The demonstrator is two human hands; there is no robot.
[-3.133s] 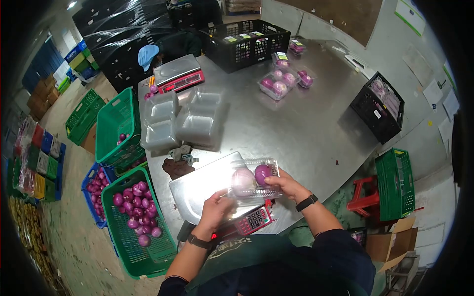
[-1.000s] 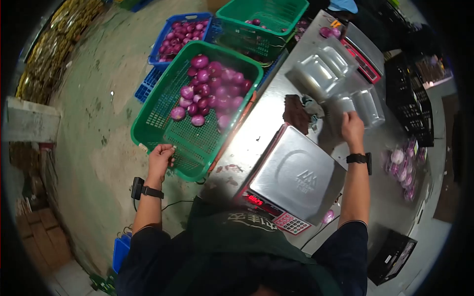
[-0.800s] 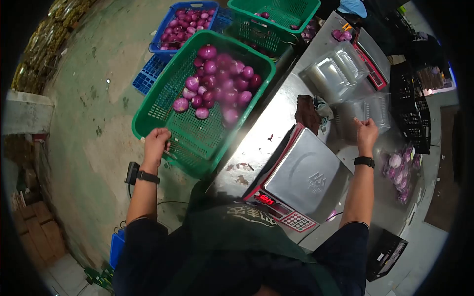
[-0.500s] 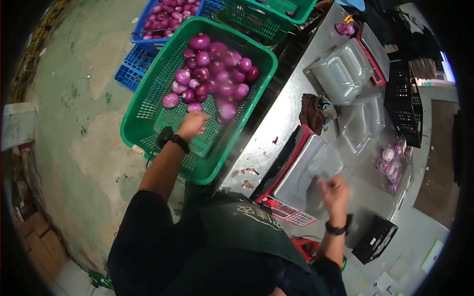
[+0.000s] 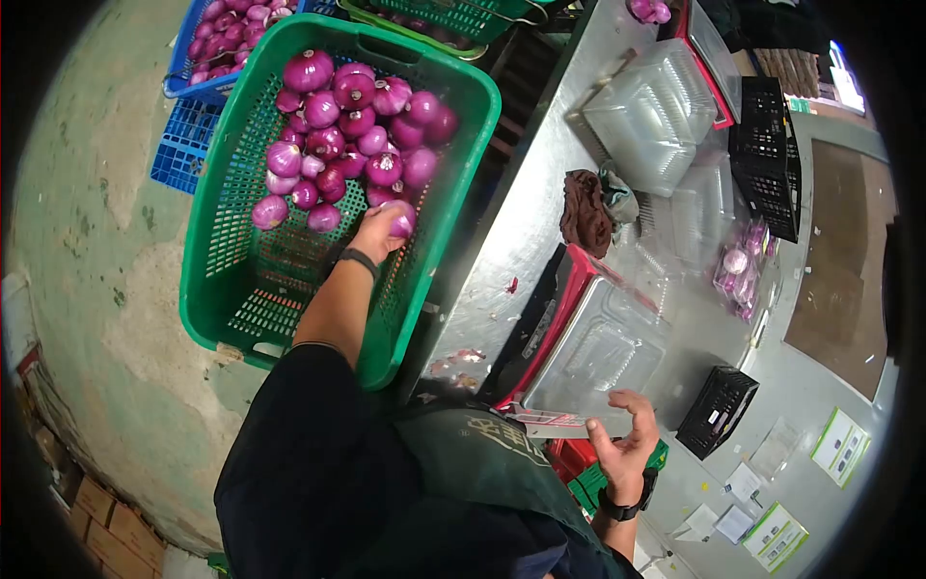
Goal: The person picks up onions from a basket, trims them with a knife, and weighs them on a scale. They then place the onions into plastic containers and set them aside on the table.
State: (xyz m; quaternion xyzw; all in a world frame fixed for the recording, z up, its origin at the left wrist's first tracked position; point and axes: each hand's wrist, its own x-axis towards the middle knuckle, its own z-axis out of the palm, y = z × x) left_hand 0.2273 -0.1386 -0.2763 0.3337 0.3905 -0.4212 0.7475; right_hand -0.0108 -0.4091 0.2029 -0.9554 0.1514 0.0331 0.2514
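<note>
Purple onion (image 5: 403, 219) now in left hand (image 5: 376, 234); clear tray (image 5: 606, 340) on scale (image 5: 552, 314).

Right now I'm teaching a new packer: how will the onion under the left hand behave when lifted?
Probably firm and fairly heavy for its size: the onion nearly fills the left hand. Being round, it would likely roll if set down loose. Its skin looks smooth and shiny, so it may slip a little.
</note>
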